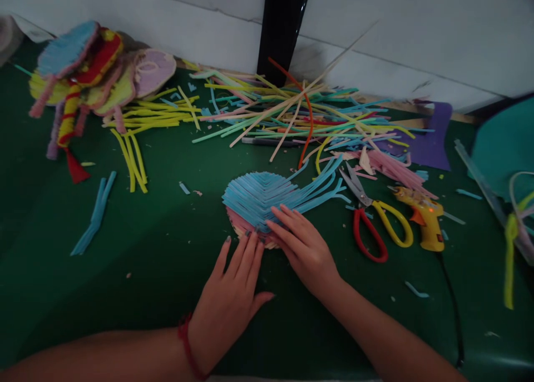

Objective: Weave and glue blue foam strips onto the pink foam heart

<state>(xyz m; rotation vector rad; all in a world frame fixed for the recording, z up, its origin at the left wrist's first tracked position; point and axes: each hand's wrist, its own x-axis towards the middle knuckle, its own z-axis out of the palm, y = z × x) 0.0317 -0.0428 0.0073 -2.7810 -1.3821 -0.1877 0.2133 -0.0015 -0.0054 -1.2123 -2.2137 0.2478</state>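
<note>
A round craft piece lies flat in front of me, covered mostly with blue pipe cleaners laid in a V pattern. Its lower left edge shows pink and cream. Loose blue pipe cleaner ends fan out past its right side. My left hand rests with fingers stretched, the tips on the lower edge of the piece. Flat against its lower right part lie the fingers of my right hand, spread a little. Red-and-yellow-handled scissors lie partly open to the right, beside a yellow glue gun.
Along the wall a heap of coloured pipe cleaners spreads over the green tabletop. Several fan-shaped craft pieces are stacked at the back left. A few blue pipe cleaners lie at left. The glue gun's black cord runs toward the front edge.
</note>
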